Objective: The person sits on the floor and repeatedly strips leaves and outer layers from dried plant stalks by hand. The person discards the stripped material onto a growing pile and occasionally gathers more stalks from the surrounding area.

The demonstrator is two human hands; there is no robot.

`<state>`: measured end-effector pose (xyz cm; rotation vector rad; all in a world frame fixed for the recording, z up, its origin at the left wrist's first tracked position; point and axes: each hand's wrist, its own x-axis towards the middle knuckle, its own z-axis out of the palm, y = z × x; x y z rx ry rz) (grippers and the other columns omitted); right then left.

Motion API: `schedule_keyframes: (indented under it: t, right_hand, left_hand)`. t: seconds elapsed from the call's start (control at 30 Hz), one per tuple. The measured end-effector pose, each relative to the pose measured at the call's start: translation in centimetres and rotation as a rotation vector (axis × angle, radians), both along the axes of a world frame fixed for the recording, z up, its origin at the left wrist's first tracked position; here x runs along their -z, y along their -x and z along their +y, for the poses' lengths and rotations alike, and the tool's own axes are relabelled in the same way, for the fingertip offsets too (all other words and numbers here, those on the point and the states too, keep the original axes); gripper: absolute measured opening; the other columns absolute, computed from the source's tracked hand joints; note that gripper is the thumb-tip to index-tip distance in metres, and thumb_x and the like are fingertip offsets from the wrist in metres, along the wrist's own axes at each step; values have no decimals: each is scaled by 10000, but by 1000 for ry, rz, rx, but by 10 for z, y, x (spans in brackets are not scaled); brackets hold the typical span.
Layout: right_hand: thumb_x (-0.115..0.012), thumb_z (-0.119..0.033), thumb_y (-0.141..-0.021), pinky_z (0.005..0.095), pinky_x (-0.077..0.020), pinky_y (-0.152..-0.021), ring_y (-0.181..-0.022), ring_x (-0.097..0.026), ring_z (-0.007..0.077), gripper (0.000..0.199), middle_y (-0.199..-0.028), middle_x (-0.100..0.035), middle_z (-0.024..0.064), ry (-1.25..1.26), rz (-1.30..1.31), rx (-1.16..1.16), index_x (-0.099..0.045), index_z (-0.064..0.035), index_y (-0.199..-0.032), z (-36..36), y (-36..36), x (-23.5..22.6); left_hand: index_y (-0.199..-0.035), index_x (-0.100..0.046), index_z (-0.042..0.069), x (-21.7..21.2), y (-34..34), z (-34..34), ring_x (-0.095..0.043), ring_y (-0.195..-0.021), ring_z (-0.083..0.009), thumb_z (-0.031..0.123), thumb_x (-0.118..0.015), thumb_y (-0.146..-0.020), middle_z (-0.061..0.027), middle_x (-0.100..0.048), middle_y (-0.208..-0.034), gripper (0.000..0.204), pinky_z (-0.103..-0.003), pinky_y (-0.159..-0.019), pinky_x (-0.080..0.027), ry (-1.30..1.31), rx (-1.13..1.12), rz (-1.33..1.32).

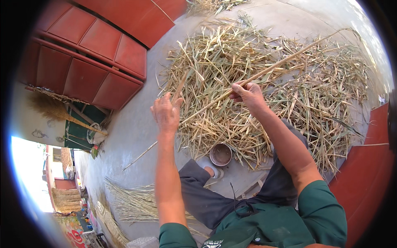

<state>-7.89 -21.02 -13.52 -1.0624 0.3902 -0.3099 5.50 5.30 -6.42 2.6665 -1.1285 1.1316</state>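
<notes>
A long, thin dry stalk (pixel 285 62) slants across the middle, from the lower left up to the far right. My right hand (pixel 250 97) pinches it near its middle between thumb and fingers. My left hand (pixel 166 115) is raised to the left of the stalk, its thumb and fingers closed on a brownish dry leaf strip (pixel 180 85) that points upward. Both hands are above the near left part of a wide heap of dry leaves (pixel 223 53) spread on the floor.
A small round bowl (pixel 212 155) stands by my foot. Thin peeled stalks (pixel 132 202) lie in a bundle at the lower left. Red panelled furniture (pixel 101 41) fills the upper left, with a straw broom (pixel 58 111) below it. Another red panel (pixel 368 173) stands at the right.
</notes>
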Motion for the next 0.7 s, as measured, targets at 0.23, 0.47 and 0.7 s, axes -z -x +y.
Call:
schedule_keyframes:
  t: [0.23, 0.47, 0.7]
  right_hand:
    - [-674, -266, -984, 257, -558, -651, -728, -688, 131, 280, -825, -719, 88, -53, -54, -108, -684, 14, -985, 28, -14, 10]
    - [-658, -317, -994, 235, -552, -631, -720, -692, 113, 299, -819, -723, 66, 112, 124, 123, -694, -25, -941, -44, -3, 0]
    - [-659, -211, -994, 244, -555, -747, -844, -705, 125, 212, -935, -727, 72, 122, -23, -91, -663, -20, -1085, 7, -8, 0]
  left_hand:
    - [-886, -746, 86, 28, 44, -68, -635, -765, -212, 284, -725, -862, -37, -714, -797, 200, -377, -739, -410, -24, 394, 412]
    - [-817, -747, 112, 60, 14, 28, -631, -735, -227, 260, -775, -810, -36, -691, -722, 151, -391, -749, -396, 2, 87, 581]
    - [-933, -750, 28, 79, 23, -18, -677, -765, -162, 182, -806, -837, -74, -742, -822, 190, -311, -757, -485, 295, 263, 988]
